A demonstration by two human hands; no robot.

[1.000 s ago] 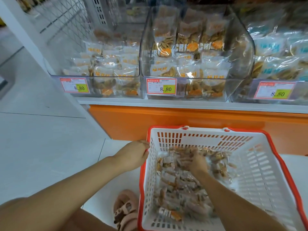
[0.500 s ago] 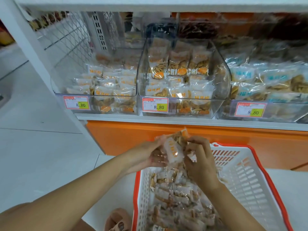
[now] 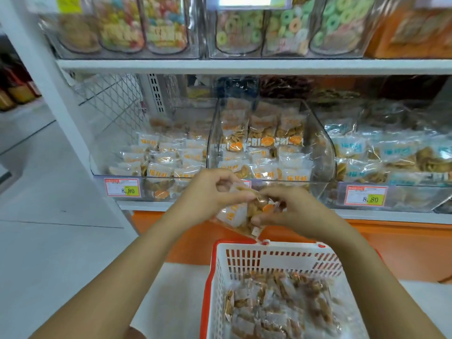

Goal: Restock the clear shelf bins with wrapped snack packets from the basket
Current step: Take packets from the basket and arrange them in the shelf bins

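Above the far rim of the basket (image 3: 281, 259), just in front of the lower shelf (image 3: 146, 206), a small bundle of packets (image 3: 241, 215) is held between two bare hands. The left grip (image 3: 208, 192) is curled over the top of the bundle and pinches the wrapper. The right grip (image 3: 296, 211) is clamped on its right side, thumb under, fingers over. The bundle hangs tilted, its lower corner close above the rim. It is near the front lip of the middle bin (image 3: 322, 148) but not yet in it. Many more packets lie in the basket (image 3: 276, 309).

The wrappers look slick, and several are pinched together (how many, I cannot tell). If either grip eases during the lift, a loose packet could slide out and land on the floor instead of back in the basket.

The middle bin already looks well filled, with an upright row at the back. A bundle dropped in carelessly could tip that row or spill over the low front lip.

The left bin (image 3: 156, 155) holds similar orange-printed packets, so the load could easily go into the wrong one. Squeezing harder to stop slipping would likely crush the snacks inside.
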